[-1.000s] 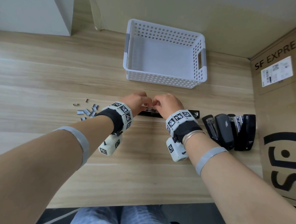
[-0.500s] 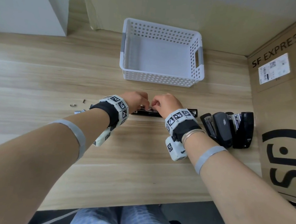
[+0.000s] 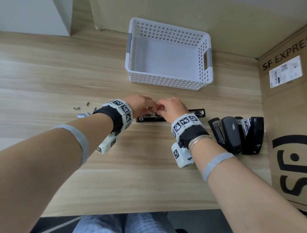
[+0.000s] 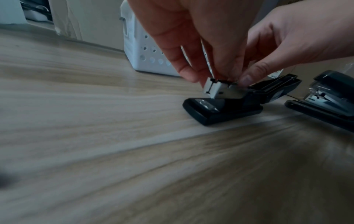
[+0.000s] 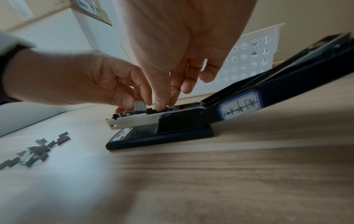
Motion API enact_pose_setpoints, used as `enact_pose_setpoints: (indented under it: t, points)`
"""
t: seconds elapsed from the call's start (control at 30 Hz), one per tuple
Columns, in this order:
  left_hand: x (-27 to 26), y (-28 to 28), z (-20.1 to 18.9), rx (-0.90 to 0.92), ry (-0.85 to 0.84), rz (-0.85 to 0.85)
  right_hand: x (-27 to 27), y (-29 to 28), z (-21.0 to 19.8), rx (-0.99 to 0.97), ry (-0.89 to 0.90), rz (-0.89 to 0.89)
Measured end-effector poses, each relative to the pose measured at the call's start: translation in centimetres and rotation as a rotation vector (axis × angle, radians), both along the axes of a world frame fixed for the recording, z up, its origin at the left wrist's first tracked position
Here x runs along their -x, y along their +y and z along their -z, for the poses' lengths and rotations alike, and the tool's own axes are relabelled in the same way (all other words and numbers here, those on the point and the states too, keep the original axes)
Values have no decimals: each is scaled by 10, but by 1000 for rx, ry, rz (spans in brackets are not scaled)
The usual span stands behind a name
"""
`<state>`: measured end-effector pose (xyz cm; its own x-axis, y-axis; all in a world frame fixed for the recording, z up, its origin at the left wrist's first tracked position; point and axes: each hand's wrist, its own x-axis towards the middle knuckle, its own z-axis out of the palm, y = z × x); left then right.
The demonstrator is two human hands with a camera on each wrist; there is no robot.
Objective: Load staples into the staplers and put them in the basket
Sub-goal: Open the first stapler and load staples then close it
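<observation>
A black stapler point(image 3: 196, 112) lies swung open on the wooden table, its metal magazine point(image 5: 134, 119) facing up. My left hand point(image 3: 142, 103) pinches a short strip of staples point(image 5: 139, 105) between thumb and forefinger at the magazine's front. My right hand point(image 3: 170, 106) meets it from the right, with thumb and fingertips point(image 5: 161, 106) set down on the magazine channel. In the left wrist view both hands crowd over the magazine point(image 4: 218, 91), above the stapler's base point(image 4: 220, 112). The white perforated basket point(image 3: 164, 81) stands behind the hands and holds nothing.
Loose staple strips point(image 3: 83, 114) are scattered on the table left of my left wrist. Several more black staplers point(image 3: 236, 134) stand in a cluster to the right. A large cardboard box point(image 3: 297, 112) walls off the right side. A white box stands at the far left.
Both hands have stayed at the open stapler's magazine, working close together. My left wrist has sunk a little toward the table. Nothing was picked up or let go.
</observation>
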<state>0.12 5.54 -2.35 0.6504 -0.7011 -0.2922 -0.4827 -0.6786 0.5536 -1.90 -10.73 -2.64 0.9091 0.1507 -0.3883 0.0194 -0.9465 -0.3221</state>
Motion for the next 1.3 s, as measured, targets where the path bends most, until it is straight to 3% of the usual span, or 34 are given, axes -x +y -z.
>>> enact_pose_setpoints:
  t: [0.33, 0.53, 0.7, 1.07, 1.3]
  points:
    - [8, -1, -2, 84, 62, -303, 6, 8, -17, -174, 45, 71]
    - [12, 0, 1, 101, 80, -316, 7, 12, -11, -137, 47, 67]
    - [13, 9, 6, 166, 57, -253, 7, 5, -12, -127, 30, 82]
    - [6, 5, 2, -46, -16, -15, 9, 7, -12, -123, 35, 77]
    - [4, -1, 4, -85, -30, 31, 8, 3, -11, -119, 47, 80]
